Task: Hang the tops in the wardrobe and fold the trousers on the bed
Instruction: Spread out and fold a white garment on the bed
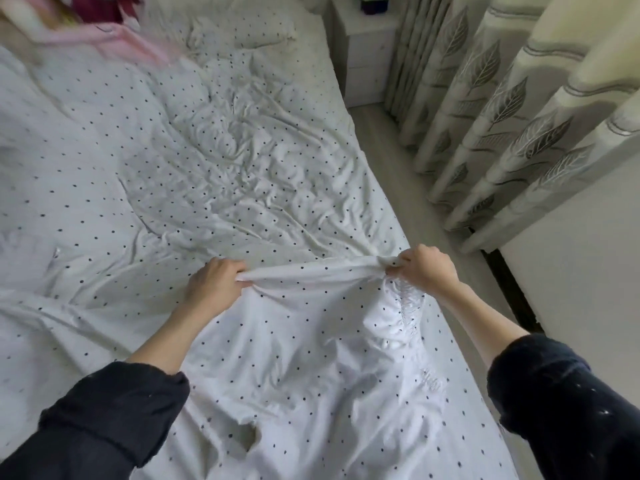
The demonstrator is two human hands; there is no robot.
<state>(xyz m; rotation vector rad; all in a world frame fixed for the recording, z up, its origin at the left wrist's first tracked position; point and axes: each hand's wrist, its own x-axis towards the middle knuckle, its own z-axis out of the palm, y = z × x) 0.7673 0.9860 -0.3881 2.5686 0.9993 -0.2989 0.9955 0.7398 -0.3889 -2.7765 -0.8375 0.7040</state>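
Note:
A white garment with small dark dots (304,348) lies over the near part of the bed (145,161), whose sheet has the same dotted pattern. A gathered elastic band runs down the garment's right side. My left hand (213,285) grips its upper edge on the left. My right hand (424,268) grips the same edge on the right, and the cloth is stretched taut between them. Whether it is a top or trousers cannot be told. A blurred pink garment (131,43) lies at the bed's far left corner.
The sheet is crumpled across the middle. A pillow (242,26) lies at the head. A white bedside cabinet (367,53) stands past the bed's right corner. Leaf-patterned curtains (502,109) hang along the right, with a narrow strip of floor (398,161) between.

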